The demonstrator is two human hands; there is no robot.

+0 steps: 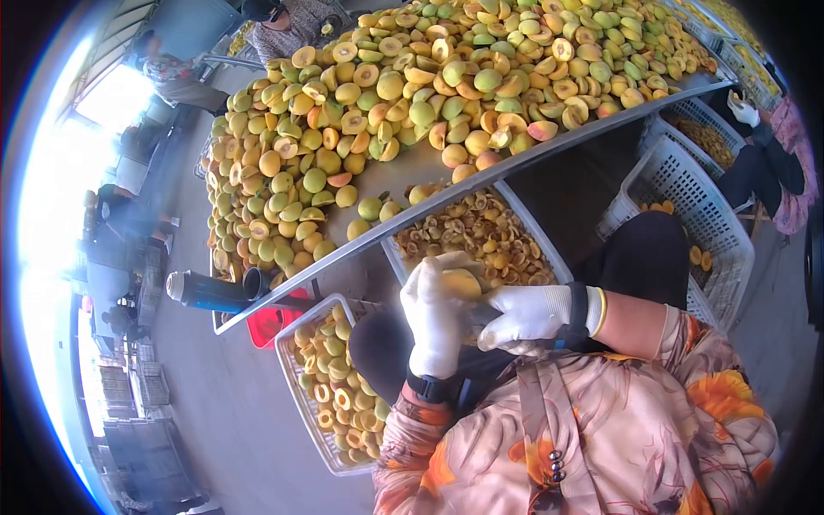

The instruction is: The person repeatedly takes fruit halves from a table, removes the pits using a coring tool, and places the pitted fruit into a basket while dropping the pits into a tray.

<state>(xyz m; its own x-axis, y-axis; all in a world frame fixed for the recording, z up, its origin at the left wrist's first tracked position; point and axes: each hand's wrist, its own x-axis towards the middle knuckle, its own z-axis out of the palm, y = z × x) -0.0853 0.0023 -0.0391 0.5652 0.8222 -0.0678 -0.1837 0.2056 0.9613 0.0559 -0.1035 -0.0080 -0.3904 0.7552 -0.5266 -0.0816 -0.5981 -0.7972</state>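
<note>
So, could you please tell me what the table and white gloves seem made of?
Table: probably metal, given the dull grey sheen and straight edge. White gloves: likely knit fabric, matte, judging by the snug cuffs; any coating is unclear.

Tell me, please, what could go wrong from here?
The held peach might slip from the left hand and drop among the scraps in the nearby crate. Also, loose peaches close to the metal table rim could roll over it if the heap shifts.
</note>
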